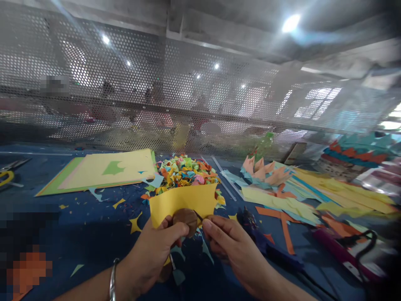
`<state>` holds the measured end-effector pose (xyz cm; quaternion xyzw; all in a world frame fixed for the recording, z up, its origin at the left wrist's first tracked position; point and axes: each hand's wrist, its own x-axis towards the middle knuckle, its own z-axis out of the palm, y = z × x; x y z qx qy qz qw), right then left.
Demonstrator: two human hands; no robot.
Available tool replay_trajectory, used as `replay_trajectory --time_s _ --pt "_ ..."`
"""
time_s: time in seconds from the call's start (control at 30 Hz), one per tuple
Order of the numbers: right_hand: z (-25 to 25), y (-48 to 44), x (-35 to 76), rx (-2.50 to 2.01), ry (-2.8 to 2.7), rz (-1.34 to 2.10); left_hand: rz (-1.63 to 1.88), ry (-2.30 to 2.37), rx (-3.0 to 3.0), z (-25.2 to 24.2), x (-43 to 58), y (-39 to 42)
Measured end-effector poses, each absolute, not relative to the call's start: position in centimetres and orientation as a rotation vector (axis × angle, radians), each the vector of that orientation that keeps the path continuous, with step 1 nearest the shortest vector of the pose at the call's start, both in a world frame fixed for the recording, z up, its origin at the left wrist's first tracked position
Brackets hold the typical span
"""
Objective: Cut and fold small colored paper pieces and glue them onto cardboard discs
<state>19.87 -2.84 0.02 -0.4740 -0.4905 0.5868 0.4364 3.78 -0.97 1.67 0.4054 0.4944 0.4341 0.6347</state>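
Note:
My left hand is closed round a yellow paper sheet and a round brown disc, its thumb pressed on the disc's edge. The sheet stands upright behind the disc. My right hand is closed in a pinch by the sheet's lower right edge. A thin dark sliver runs from its fingertips toward the disc; its kind is unclear. Just beyond the sheet lies a heap of small coloured paper scraps. Beneath my hands, a thin light rod-like piece is partly hidden.
A stack of coloured paper sheets lies left of the heap, and yellow-handled scissors at the far left. Pink paper points, cut strips, a dark blue corded tool and a purple-edged device lie right. A perforated screen rises behind.

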Motion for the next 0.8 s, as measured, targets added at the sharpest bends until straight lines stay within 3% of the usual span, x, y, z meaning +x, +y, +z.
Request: replay_trajectory --time_s 0.8 --pt "-0.11 -2.47 20.84 -1.246 -1.526 1.279 0.915 1.06 0.966 1.2 3.14 -0.88"
